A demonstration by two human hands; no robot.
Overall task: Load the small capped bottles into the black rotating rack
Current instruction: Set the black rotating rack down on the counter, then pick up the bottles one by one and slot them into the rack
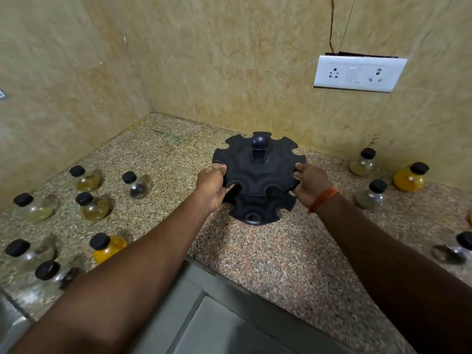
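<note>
The black rotating rack (259, 172) stands on the speckled granite counter (268, 254) near the back wall, its notched slots holding nothing. My left hand (213, 186) grips the rack's upper disc at its left rim. On the right rim sits my right hand (310, 183), also gripping the disc. Several small glass bottles with black caps stand on the left, among them an orange-filled one (108, 246) and a dark-filled one (136, 186). More bottles stand on the right, such as an orange one (411, 176) and a pale one (362, 163).
Tiled walls meet in a corner behind the rack. A white socket and switch plate (358, 74) is on the right wall. The counter's front edge runs diagonally below my arms, with grey floor beneath. A bottle (452, 250) lies near the right edge.
</note>
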